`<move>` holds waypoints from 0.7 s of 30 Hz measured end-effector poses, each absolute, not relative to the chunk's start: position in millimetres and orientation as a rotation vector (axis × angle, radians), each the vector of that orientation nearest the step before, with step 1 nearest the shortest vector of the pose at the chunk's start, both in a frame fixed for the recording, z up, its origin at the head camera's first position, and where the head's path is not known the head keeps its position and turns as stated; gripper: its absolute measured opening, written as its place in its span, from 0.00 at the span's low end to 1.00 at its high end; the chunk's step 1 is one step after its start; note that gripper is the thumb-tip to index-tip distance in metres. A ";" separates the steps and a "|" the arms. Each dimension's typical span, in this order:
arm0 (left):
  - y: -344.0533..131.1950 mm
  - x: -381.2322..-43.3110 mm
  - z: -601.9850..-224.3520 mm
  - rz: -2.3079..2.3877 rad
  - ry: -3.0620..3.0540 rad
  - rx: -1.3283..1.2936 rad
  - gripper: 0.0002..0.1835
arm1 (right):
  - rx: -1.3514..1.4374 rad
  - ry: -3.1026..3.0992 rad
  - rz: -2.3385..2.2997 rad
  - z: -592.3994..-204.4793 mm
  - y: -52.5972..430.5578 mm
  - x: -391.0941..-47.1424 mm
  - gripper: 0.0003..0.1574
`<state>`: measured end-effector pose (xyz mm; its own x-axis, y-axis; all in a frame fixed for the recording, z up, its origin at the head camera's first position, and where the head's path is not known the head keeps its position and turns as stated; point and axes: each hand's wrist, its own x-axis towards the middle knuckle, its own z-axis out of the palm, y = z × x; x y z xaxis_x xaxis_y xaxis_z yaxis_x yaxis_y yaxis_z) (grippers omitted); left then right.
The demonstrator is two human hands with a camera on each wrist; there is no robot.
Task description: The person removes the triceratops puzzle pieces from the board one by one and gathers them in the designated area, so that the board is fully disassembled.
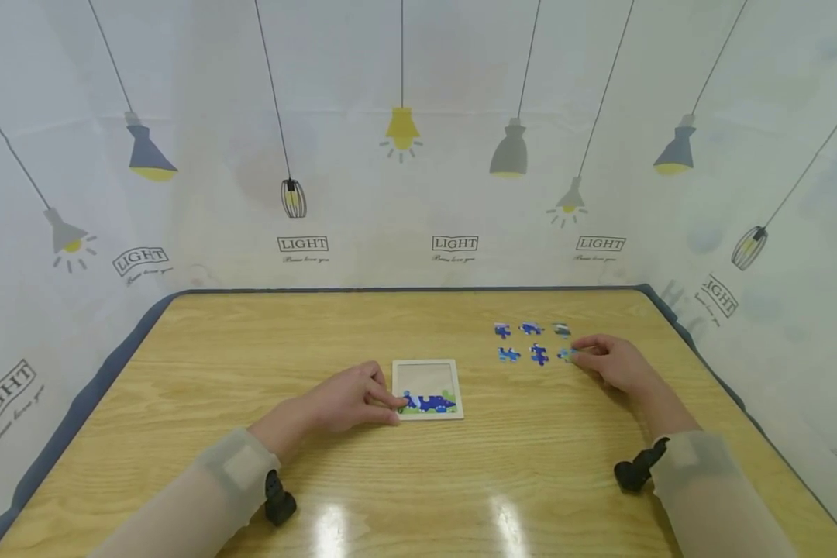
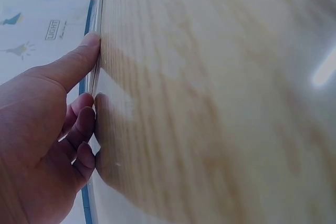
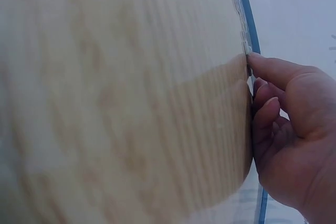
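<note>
A square puzzle frame with a pale border lies mid-table, blue and green pieces filling its lower part. At its lower left corner my left hand pinches the border, thumb at the outer edge and index finger over the inside. In the left wrist view the other fingers of that hand curl close above the tabletop. To the right, loose jigsaw pieces lie in two rows. My right hand pinches the piece at the right end of the nearer row, its fingertips partly covering it.
The wooden table ends at a dark blue edge along a white wall covering printed with lamps. A dark strap device sits at the left wrist, another at the right.
</note>
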<state>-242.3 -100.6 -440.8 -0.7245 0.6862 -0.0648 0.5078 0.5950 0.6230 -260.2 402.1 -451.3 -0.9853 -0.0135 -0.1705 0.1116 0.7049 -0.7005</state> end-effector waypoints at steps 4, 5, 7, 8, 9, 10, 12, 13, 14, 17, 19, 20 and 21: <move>-100.9 -242.0 -439.2 0.849 2.527 0.983 0.17 | 0.094 2.742 -1.164 -449.5 400.6 -259.6 0.34; -100.9 -241.9 -439.0 0.849 2.526 0.983 0.17 | 0.099 2.743 -1.166 -449.3 400.2 -259.4 0.33; -101.0 -241.6 -438.3 0.851 2.524 0.980 0.17 | 0.108 2.746 -1.164 -449.1 399.5 -258.9 0.34; -101.3 -241.6 -438.4 0.852 2.523 0.979 0.17 | 0.110 2.750 -1.162 -449.4 399.0 -258.8 0.34; -101.5 -241.5 -438.2 0.854 2.522 0.978 0.17 | 0.111 2.753 -1.158 -449.7 398.7 -258.7 0.34; -101.8 -241.6 -438.3 0.854 2.520 0.975 0.17 | 0.113 2.754 -1.156 -450.0 398.6 -258.8 0.34; -102.2 -242.0 -438.9 0.849 2.521 0.969 0.17 | 0.116 2.755 -1.152 -450.4 398.5 -259.2 0.35; -102.4 -242.3 -439.3 0.847 2.522 0.968 0.17 | 0.118 2.757 -1.151 -450.4 398.7 -259.4 0.36; -102.5 -242.6 -439.8 0.843 2.524 0.965 0.17 | 0.122 2.757 -1.152 -450.5 399.1 -259.5 0.36; -102.3 -243.4 -441.2 0.834 2.528 0.972 0.17 | 0.124 2.747 -1.164 -449.5 401.4 -259.2 0.38; -102.0 -244.1 -441.7 0.828 2.531 0.973 0.17 | 0.120 2.740 -1.185 -448.4 402.5 -258.4 0.38; -102.1 -244.3 -442.0 0.824 2.533 0.975 0.17 | 0.116 2.733 -1.206 -447.5 402.4 -257.8 0.38; -102.1 -244.5 -442.1 0.821 2.534 0.974 0.17 | 0.110 2.723 -1.232 -446.4 401.8 -257.1 0.37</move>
